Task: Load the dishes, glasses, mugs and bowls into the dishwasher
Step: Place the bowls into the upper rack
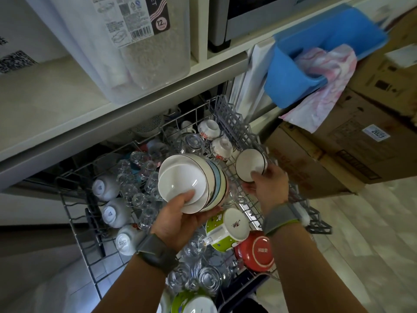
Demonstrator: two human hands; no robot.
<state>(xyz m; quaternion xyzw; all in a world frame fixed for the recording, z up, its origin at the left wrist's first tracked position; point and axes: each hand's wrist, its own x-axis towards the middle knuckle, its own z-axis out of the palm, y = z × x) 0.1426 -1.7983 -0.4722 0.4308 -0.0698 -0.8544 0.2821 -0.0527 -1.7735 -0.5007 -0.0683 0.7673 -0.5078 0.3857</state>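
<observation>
Presently, bowl loading is under way. Left hand (pixel 180 219) grips a stack of bowls (pixel 191 182) above the dishwasher rack (pixel 228 114); right hand (pixel 267 185) holds a single bowl (pixel 249 163) at the rack's right side. Next, seat it between free tines.

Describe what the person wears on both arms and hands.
Both forearms are bare, with no sleeves or gloves in view. The left hand has a dark grey band around its wrist. The right hand has a lighter grey wristband edged in bright green, with a small white piece attached on its outer side.

"12" on container label (pixel 161 24); "2023" on box sticker (pixel 376 132)
</observation>
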